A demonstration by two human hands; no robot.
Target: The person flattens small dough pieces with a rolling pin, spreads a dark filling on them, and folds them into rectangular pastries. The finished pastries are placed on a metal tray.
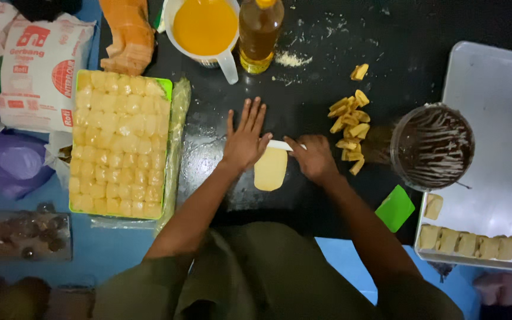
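Lying on the dark work surface (327,35) between the two hands is a pale yellow, flattened oblong of dough (269,169), its long axis running away from the person, slightly tilted. The left hand (245,139) rests open and flat with fingers spread, its palm edge touching the dough's upper left corner and gripping nothing. The right hand (313,157) is closed around a thin white scraper-like tool (281,145), whose free end lies across the top edge of the dough; the dough sits just left of and below this grip, about equally near both hands. Just right of the right hand is a loose pile of yellow cut pieces (351,130), then a round dark bowl of chocolate-brown filling (432,147) overlapping a grey metal tray (499,106) holding a row of folded pale pieces (475,244). A green plastic card (395,208) lies near the right forearm. Well to the left stands a green tray of small dough portions (120,142); at the top are a white jug of orange liquid (205,26) and a bottle of oil (259,32).
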